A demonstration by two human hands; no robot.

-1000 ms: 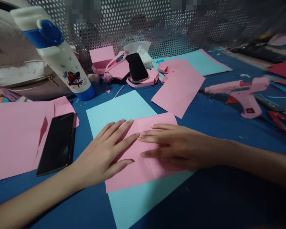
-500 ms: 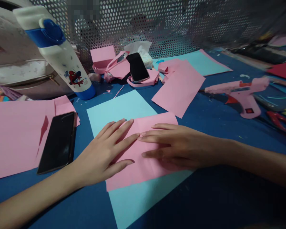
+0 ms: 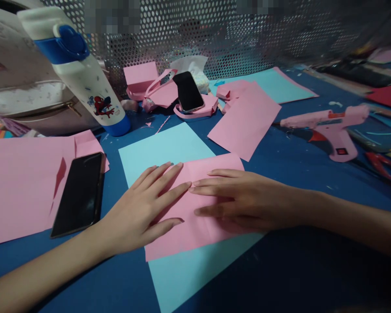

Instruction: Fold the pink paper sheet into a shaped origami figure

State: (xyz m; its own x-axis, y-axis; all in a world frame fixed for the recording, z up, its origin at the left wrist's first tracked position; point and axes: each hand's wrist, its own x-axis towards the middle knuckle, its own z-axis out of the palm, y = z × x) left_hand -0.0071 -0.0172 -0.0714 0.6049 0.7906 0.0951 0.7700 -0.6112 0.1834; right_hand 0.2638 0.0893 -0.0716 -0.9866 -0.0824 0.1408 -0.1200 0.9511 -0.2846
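Note:
A pink sheet of paper (image 3: 195, 234) lies across a light blue sheet (image 3: 166, 148) on the dark blue table. My left hand (image 3: 146, 204) rests flat on the left part of the pink sheet, fingers spread. From the right, my right hand (image 3: 247, 198) lies on the same sheet with its fingers stretched out. The index fingertips of the two hands nearly meet near the middle of the sheet. Its far right edge curls over, and part of that side is hidden under my right hand.
A phone (image 3: 80, 195) lies on pink paper (image 3: 22, 187) at the left. Behind stand a bottle (image 3: 81, 78) and a bag (image 3: 29, 104). Another phone (image 3: 189, 92) rests among pink pieces. To the right are a pink sheet (image 3: 247, 121), a glue gun (image 3: 332, 126) and red-handled scissors (image 3: 378, 165).

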